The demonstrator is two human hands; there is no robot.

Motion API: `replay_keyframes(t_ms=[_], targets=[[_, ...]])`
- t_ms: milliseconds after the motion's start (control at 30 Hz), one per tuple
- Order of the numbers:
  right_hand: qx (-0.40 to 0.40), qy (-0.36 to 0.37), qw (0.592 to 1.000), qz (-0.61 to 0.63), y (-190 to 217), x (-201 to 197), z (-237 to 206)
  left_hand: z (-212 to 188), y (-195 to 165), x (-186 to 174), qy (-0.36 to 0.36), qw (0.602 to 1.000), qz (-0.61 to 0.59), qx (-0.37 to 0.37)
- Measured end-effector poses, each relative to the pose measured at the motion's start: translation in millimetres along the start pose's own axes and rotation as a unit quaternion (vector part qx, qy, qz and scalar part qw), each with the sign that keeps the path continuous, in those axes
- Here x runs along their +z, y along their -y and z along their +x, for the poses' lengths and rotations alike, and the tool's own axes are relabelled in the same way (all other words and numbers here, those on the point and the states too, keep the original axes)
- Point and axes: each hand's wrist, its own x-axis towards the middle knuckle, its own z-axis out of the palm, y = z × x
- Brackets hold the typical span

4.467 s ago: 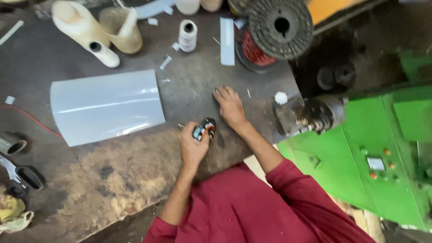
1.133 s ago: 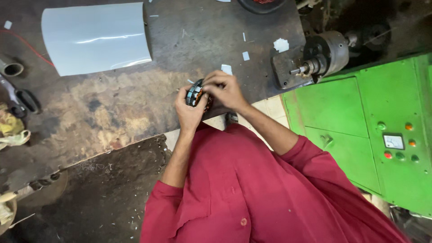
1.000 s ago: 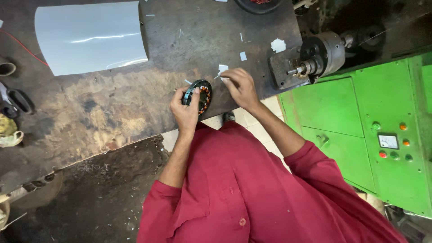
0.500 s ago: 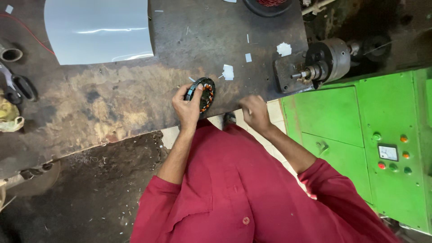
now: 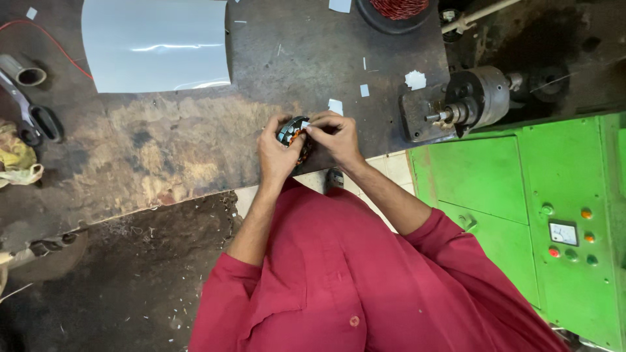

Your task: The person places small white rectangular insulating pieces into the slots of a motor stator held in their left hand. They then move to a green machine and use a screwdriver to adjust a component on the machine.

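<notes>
Both hands cover most of the small round motor part [image 5: 295, 133]; the red wire spool [image 5: 396, 8] is cut off by the top edge.

Round motor stator [image 5: 295, 133]: small, dark, ring-shaped, with copper-orange windings showing at its centre. Held tilted on edge just above the near edge of the workbench [image 5: 195, 150], towards its right end. Small white paper slip [image 5: 305, 124]: set against the stator's upper face; largely hidden by fingers.
</notes>
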Motion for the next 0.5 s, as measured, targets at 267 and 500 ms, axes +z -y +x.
replay_keyframes(t_ms=[267,500], targets=[[0.011,-0.056,0.982,-0.18,9.9,37.4,5.7,-12.7,9.0,2.3,-0.055,0.996,-0.059,0.025],[-0.037,0.056,0.989,-0.135,16.8,-20.1,20.9,-12.5,4.2,-3.7,-0.043,0.998,-0.013,-0.034]])
